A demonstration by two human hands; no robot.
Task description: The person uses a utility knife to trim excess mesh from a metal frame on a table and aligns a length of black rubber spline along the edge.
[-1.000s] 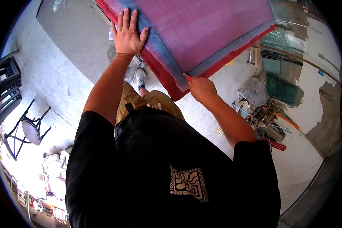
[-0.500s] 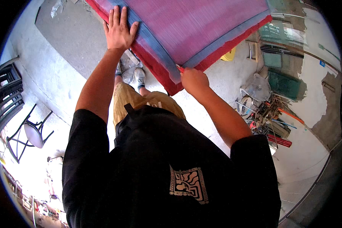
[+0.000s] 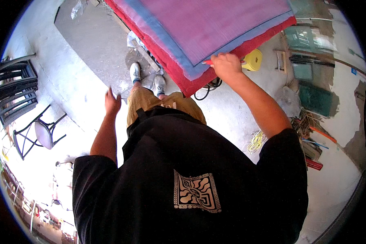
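A large flat panel (image 3: 215, 24) reaches in from the top edge, with a mauve sheet in the middle, a blue-grey band around it and red cloth (image 3: 190, 87) along its outer border. My right hand (image 3: 227, 65) is at the panel's near right edge, its fingers closed round a slim red tool (image 3: 208, 62) with a pale tip. That tip rests at the near corner, by the line between mauve and blue-grey; most of the tool is hidden in my fist. Off the panel, my left hand (image 3: 112, 101) hangs beside my leg, thumb apart, holding nothing.
A yellow stool or bucket (image 3: 253, 60) stands under the panel's right side, near a dark coiled cable (image 3: 210, 88). Yellow cord (image 3: 256, 141) and a heap of scrap (image 3: 305, 124) lie to the right. At left are a chair (image 3: 43, 133) and stacked black chairs (image 3: 16, 93).
My left hand has lifted off the panel's left edge and dropped back toward my side. My right hand, still holding the red tool, has moved a little right and farther away.
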